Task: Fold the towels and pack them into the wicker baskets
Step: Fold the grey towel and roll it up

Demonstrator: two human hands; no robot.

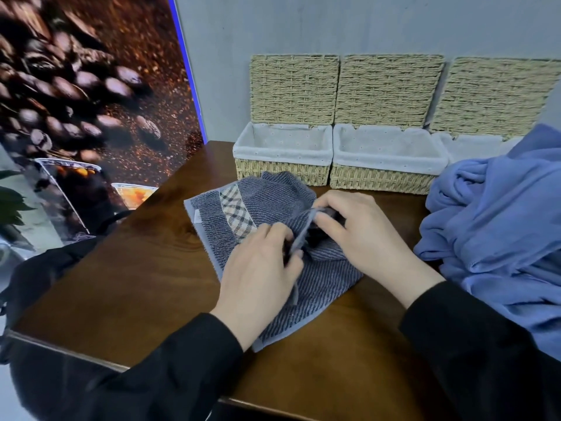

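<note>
Head view: lay at the centre of the dark brown wooden worktop, a grey-blue ribbed towel with a plaid band, part-folded and rumpled. Pinched a raised hem of that towel in the left hand, fingers curled on the cloth. Gripped the same bunched edge from two o'clock with the right hand, fingers bent around the fold.

To fold well, probably best: pulled the hem taut between both hands, matched corner to corner, then smoothed flat before the next fold, so the bundle fitted a basket.

Counted: three pale woven wicker baskets with white cloth liners at twelve o'clock, namely the left basket, the middle basket and the right basket, lids propped open behind; one ribbed towel; one heap of light blue cloth at three o'clock, number of pieces not tellable.
</note>
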